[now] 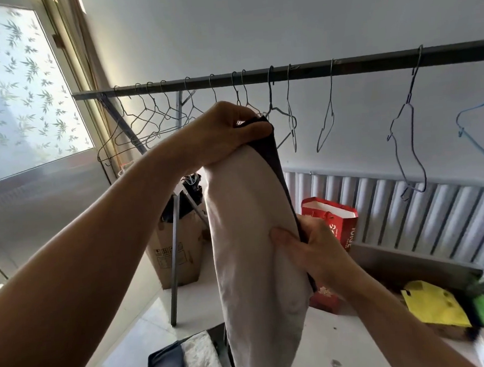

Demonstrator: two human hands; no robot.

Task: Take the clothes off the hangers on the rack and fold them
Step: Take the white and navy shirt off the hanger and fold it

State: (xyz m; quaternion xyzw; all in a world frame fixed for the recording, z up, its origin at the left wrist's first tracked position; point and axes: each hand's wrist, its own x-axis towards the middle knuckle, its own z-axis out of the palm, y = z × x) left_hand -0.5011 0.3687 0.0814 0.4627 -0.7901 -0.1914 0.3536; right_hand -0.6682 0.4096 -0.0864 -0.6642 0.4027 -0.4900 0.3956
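The bare left forearm (97, 249) rises to the left hand (232, 130), fingers curled tight round the top of the pale cloth garment with dark edging (253, 253). It hangs straight below the grey metal rack rail (369, 62). The right hand (304, 244) pinches the garment's dark edge midway, likely aligning a fold.

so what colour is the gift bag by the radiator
The gift bag is red, seen in the head view.

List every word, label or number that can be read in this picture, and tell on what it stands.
Red paper bag: white letters on its side, too blurred to read.
Cardboard box: printed marks, too small to read.
Small red box: gold marks, blurred.
So none can be quoted.
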